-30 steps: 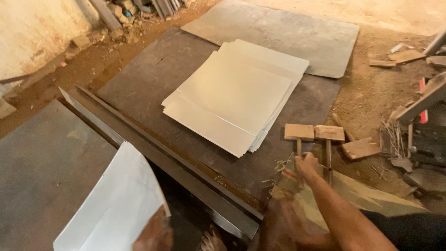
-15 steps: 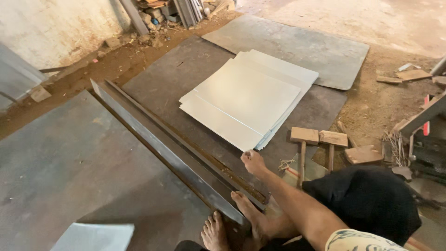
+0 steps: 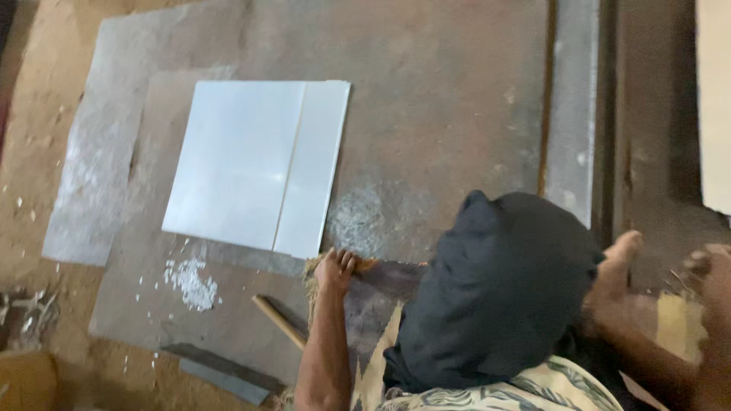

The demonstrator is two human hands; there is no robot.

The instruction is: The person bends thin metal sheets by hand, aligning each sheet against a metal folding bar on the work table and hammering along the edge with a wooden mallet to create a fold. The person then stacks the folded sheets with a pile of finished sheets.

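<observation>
pale sheets (image 3: 255,164) flat on grey steel floor plate (image 3: 442,91), upper left of view.

two smooth, off-white rectangular sheets stacked, top one offset so a seam runs down the stack. right hand (image 3: 336,270) closed on frayed edge of dark mat (image 3: 381,285), just below stack's near corner. left hand (image 3: 712,270) blurred at right edge, grip cannot be told. wooden handle (image 3: 278,320), metal bar (image 3: 225,373), white chips (image 3: 190,281) nearby; black-clad knee (image 3: 495,293) blocking lower centre.

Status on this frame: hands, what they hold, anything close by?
Right hand gripping mat edge. Left hand blurred, grip unclear. Metal sheets just beyond; wooden handle beside.
</observation>
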